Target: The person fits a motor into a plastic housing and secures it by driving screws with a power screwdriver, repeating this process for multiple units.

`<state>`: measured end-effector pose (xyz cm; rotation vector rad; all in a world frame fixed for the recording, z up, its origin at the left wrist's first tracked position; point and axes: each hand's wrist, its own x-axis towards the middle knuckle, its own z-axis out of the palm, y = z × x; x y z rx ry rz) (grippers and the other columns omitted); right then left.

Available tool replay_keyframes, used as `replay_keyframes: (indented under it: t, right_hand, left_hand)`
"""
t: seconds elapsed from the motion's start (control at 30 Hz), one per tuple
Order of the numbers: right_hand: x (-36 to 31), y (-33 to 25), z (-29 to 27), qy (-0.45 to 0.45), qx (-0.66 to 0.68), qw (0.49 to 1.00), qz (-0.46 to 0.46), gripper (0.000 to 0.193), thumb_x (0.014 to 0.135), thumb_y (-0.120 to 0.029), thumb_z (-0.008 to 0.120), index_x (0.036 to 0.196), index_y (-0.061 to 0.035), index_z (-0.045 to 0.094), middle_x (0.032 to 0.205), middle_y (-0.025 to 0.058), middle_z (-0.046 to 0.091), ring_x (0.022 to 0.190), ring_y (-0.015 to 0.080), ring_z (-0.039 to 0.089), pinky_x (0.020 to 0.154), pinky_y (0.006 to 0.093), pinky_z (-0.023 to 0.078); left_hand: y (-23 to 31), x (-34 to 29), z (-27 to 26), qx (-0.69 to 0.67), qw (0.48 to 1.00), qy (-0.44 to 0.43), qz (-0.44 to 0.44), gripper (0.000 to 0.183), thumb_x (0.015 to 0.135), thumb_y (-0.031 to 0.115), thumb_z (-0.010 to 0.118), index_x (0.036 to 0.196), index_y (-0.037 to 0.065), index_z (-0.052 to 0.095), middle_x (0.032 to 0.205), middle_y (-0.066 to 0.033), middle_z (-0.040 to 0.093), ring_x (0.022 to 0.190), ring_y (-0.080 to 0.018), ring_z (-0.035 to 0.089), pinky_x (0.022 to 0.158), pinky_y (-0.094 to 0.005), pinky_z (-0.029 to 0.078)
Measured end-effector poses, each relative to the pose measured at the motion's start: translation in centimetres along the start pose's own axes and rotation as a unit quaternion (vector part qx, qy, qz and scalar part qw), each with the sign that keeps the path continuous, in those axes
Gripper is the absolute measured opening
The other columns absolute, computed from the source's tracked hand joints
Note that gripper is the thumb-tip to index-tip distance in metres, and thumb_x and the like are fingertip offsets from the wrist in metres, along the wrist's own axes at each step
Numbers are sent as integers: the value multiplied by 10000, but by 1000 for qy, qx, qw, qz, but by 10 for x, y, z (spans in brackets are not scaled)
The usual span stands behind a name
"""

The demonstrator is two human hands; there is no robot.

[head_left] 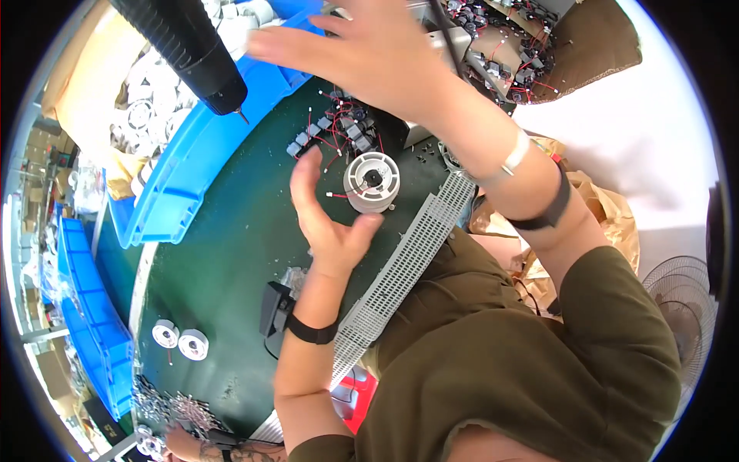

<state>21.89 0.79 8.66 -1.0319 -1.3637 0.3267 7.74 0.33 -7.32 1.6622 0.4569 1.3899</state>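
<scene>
A white round spoked housing point(372, 165) stands on the green work table, with a dark piece at its centre and a red wire lead lying across it. My left hand point(327, 227) curves beside the housing, thumb and fingers apart. Its thumb is at the housing's near edge; I cannot tell whether they touch. My right hand point(369, 58) is raised above the far side of the table, slightly blurred, its fingers spread and holding nothing. Left of it hangs a black electric screwdriver point(196, 65), bit pointing down. Behind the housing lie small motors with red wires point(350, 127).
A blue bin point(173, 185) of white round parts borders the far left. Two white round parts point(193, 344) lie at the near left, beyond them loose screws point(192, 412) and another person's hand point(182, 444). A perforated strip point(408, 266) edges the table; a cardboard box point(593, 54) holds wired parts.
</scene>
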Motion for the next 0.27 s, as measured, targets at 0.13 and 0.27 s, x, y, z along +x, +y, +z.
replay_keyframes:
  t: [0.13, 0.27]
  right_hand:
    - [62, 0, 17, -65, 223, 972, 43, 508, 754, -221, 733, 1113, 32, 478, 950, 122, 562, 830, 174, 562, 646, 277, 476]
    - [74, 15, 23, -174, 322, 931, 7, 397, 716, -142, 738, 1005, 11, 512, 829, 93, 577, 693, 161, 557, 543, 276, 457]
  left_hand:
    - [4, 2, 2, 260, 943, -80, 191, 694, 607, 271, 788, 1170, 21, 467, 1169, -191, 505, 1064, -344, 507, 940, -435, 369]
    - [9, -6, 0, 412, 867, -46, 277, 371, 648, 320, 769, 955, 163, 630, 1090, -91, 541, 1029, -310, 515, 932, -517, 333]
